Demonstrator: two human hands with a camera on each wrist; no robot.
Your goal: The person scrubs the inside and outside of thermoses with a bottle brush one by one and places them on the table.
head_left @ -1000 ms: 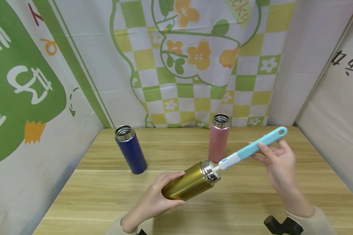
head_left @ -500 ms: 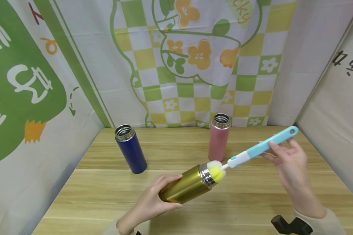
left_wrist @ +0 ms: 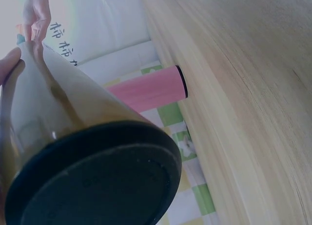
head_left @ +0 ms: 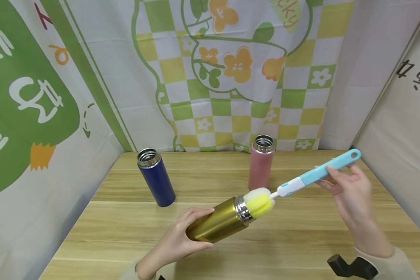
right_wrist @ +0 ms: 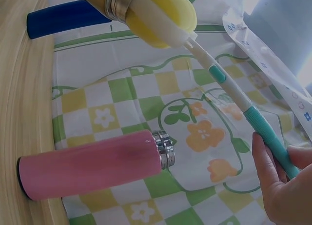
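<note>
My left hand (head_left: 180,237) grips a gold vacuum flask (head_left: 217,221) round its lower body, tilted with the steel mouth up to the right. Its dark base (left_wrist: 97,181) fills the lower part of the left wrist view. In my right hand (head_left: 351,194) is a bottle brush (head_left: 315,175), its blue handle pinched between thumb and fingers. The yellow and white sponge head (head_left: 259,202) sits at the flask's mouth, mostly outside it. In the right wrist view the sponge (right_wrist: 165,15) bulges out past the steel neck (right_wrist: 119,5).
A blue flask (head_left: 157,181) stands uncapped at the left of the wooden table (head_left: 119,233). Behind the gold flask, a pink flask (head_left: 260,167) stands upright, also uncapped. A patterned cloth (head_left: 238,116) hangs along the table's back edge.
My right hand has moved to the right, drawing the brush outward, and the sponge head has emerged from the gold flask's mouth. My left hand and the flask have shifted slightly left.
</note>
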